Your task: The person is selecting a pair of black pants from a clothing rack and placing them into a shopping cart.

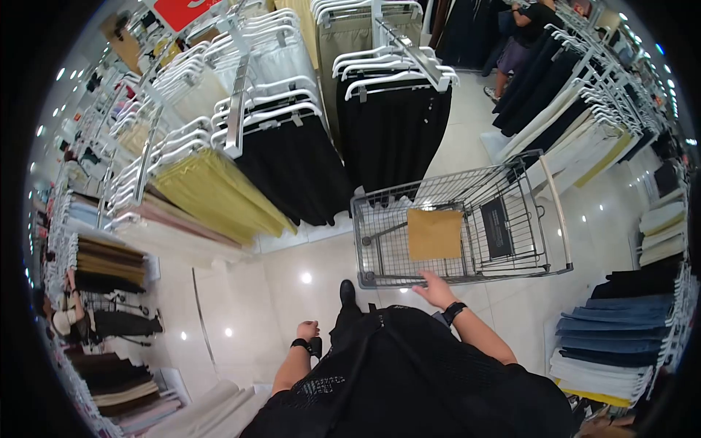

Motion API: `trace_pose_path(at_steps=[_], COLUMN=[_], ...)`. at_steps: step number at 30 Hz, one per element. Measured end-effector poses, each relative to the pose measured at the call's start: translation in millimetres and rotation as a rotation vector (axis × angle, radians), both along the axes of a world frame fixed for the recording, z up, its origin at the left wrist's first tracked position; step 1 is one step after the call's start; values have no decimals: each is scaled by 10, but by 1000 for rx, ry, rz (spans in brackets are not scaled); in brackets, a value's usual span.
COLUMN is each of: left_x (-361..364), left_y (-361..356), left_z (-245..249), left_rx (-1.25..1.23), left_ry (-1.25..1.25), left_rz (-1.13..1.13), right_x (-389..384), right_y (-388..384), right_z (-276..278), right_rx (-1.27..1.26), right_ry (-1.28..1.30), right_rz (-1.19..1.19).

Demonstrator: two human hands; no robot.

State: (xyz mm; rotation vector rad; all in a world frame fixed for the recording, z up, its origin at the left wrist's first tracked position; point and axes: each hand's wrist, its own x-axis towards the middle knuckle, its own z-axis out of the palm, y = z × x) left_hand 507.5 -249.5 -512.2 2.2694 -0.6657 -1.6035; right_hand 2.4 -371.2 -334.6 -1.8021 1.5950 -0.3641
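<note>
My right hand [436, 290] reaches forward at the near side rim of a grey wire shopping cart [504, 275], fingers apart and stretched toward the basket. A tan, flat rectangular piece [435, 235] lies in the cart. Its pale push handle [556, 208] is at the right end, and a dark panel [498, 228] is fixed to the wire there. My left hand [308, 330] hangs low beside my body over the tiled floor, fingers curled in with nothing showing in them. Dark bands circle both wrists.
Racks of black trousers [391, 135] and yellow trousers [219, 190] stand just beyond the cart. Folded jeans [617, 321] hang at right, more trousers [109, 259] at left. One person [109, 325] stands at the left racks, another [529, 33] at the back right. Glossy tiles [292, 281] cover the floor.
</note>
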Motion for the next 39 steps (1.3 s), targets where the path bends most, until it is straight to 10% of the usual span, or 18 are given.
trace_pose_path(at_steps=[9, 19, 30, 34, 37, 39], left_x=[937, 1548, 1198, 1291, 1578, 1447], left_y=[-1651, -1953, -1993, -1951, -2105, -2111], left_z=[149, -232, -92, -322, -450, -295], left_rx=[-128, -65, -43, 38, -192, -65], left_ry=[11, -205, 45, 25, -163, -210], left_rz=[-127, -855, -349, -497, -1290, -1033], right_x=[1171, 1318, 465, 194, 89, 78], right_y=[-193, -170, 666, 973, 1104, 973], right_z=[-555, -581, -1156, -1172, -1153, -953], right_rx=[100, 187, 461, 655, 602, 538], right_ry=[135, 361, 547, 717, 597, 429], right_rz=[-42, -266, -333, -408, -571, -741])
